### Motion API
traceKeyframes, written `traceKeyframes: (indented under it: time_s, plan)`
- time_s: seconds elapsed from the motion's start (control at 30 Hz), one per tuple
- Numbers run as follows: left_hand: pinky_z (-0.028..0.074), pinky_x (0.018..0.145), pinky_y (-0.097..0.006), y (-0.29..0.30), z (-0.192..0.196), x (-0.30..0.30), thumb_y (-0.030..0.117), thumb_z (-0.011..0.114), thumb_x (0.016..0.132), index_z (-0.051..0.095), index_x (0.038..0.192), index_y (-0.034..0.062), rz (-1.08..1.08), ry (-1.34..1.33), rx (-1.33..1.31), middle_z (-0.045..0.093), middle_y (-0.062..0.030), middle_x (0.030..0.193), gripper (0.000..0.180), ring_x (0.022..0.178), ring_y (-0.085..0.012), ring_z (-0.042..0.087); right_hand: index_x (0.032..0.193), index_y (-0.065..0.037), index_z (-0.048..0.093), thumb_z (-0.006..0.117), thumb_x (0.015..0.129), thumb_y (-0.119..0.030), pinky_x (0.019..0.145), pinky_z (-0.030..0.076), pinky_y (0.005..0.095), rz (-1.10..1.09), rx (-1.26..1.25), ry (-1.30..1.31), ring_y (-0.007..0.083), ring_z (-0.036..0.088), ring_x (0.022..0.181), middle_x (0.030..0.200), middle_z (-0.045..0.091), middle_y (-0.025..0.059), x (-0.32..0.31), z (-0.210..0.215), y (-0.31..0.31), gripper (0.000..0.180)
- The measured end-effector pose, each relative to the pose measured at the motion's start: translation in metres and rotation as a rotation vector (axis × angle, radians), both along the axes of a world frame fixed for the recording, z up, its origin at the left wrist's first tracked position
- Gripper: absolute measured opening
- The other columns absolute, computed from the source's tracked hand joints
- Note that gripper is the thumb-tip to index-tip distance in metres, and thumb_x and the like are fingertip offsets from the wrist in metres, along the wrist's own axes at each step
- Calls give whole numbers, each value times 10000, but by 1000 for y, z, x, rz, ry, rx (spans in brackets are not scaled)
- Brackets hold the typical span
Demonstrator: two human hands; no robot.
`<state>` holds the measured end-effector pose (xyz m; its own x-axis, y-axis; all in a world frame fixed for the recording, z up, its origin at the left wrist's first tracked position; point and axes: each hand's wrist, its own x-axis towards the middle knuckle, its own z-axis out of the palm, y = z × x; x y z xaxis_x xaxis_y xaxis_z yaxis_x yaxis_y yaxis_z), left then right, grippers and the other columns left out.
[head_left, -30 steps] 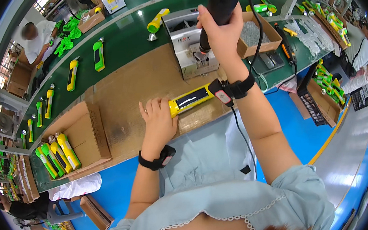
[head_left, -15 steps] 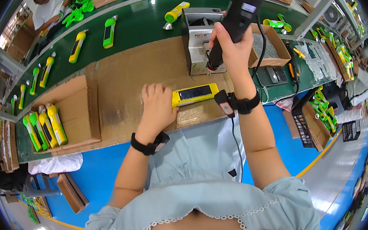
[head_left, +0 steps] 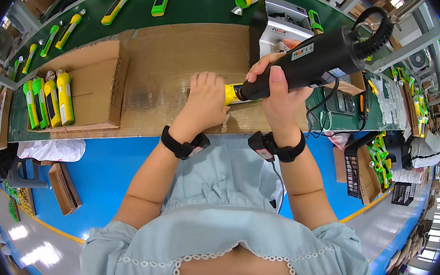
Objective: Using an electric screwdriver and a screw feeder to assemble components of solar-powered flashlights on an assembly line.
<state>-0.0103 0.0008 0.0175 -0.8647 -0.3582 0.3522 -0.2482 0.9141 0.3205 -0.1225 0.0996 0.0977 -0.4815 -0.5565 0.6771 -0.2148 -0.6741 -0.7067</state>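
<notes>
My left hand (head_left: 205, 101) is closed around a yellow flashlight (head_left: 230, 94) lying on a brown cardboard sheet (head_left: 170, 48); the hand hides most of it. My right hand (head_left: 282, 101) grips a thick black electric screwdriver (head_left: 320, 59) slanting down to the left. Its tip meets the yellow flashlight just right of my left hand; whether it sits in a screw cannot be made out. A cord runs from the screwdriver's rear. Behind the right hand stands a silver metal box-shaped machine (head_left: 278, 34), partly covered by the tool.
Left on the bench, an open cardboard box (head_left: 113, 95) holds several yellow and green flashlights (head_left: 64, 98). More flashlights (head_left: 117, 8) lie along the green surface (head_left: 190, 10) behind. At right are a dark flat device (head_left: 341, 102) and a black basket (head_left: 353, 174). Another person's arm shows at the upper left.
My right hand has lowered the screwdriver from upright above the bench to a slant, its tip now at the flashlight. My left hand has shifted over the flashlight, and the view has moved.
</notes>
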Motion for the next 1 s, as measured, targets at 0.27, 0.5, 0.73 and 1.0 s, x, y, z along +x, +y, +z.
traceKeyframes:
  time_s: [0.27,0.5,0.73,1.0]
  plan:
    - [315,952,-472,-2,-2,-1,170,752,621,522,996,-10,-11,39,19,493,-190,1017,476,1050,-369,437,1204,-4,393,601,818,54,559,475,262,-41,9,-91,134,580,613,745,589,90,3,-15,-14,442]
    - [315,951,-464,-3,-3,0,169,736,631,517,1032,8,-25,32,44,488,-189,1026,484,1058,-372,434,1192,-1,363,559,864,-17,593,492,302,-87,88,-44,170,582,627,724,575,106,8,-13,-14,382]
    - [320,941,-447,-7,-5,-2,164,690,649,506,1078,14,-34,45,31,493,-187,1048,491,1063,-371,438,1193,-7,366,567,863,-17,583,481,292,-86,37,-37,157,564,603,732,571,100,7,-18,-20,387]
    - [327,940,-467,8,-8,6,218,669,656,517,978,-25,11,86,-118,541,-208,989,430,1010,-363,489,1178,-19,427,589,861,3,555,464,267,-15,71,-210,142,575,593,723,572,68,5,-2,-7,356]
